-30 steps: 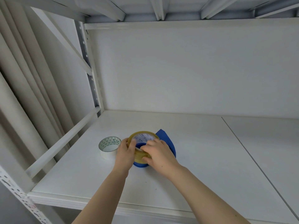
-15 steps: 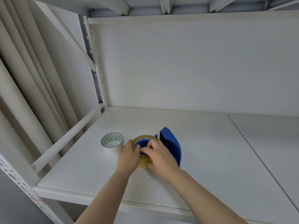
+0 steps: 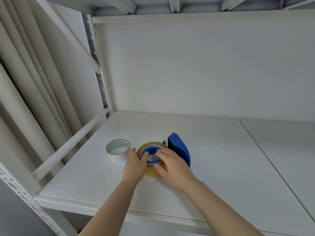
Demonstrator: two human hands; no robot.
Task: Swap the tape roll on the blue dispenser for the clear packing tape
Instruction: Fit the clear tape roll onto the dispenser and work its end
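Note:
The blue dispenser [image 3: 180,150] lies on the white shelf [image 3: 221,167]. A clear, yellowish packing tape roll [image 3: 150,144] sits flat around the dispenser's blue hub [image 3: 150,151]. My left hand [image 3: 136,165] presses on the roll's left edge, thumb on the hub. My right hand [image 3: 172,165] rests over the roll's right side, fingers on the hub and roll. A white tape roll [image 3: 118,152] with a green triangle pattern inside stands just left of my left hand, apart from it.
A white rail [image 3: 71,145] runs along the shelf's left side, with a perforated upright [image 3: 100,79] at the back corner. A seam [image 3: 272,166] divides the shelf boards to the right. The upper shelf [image 3: 170,5] is overhead. Beige curtains [image 3: 25,82] hang at left.
The clear roll went from tilted above the hub to lying flat around it. Both hands lowered with it and now press on its top.

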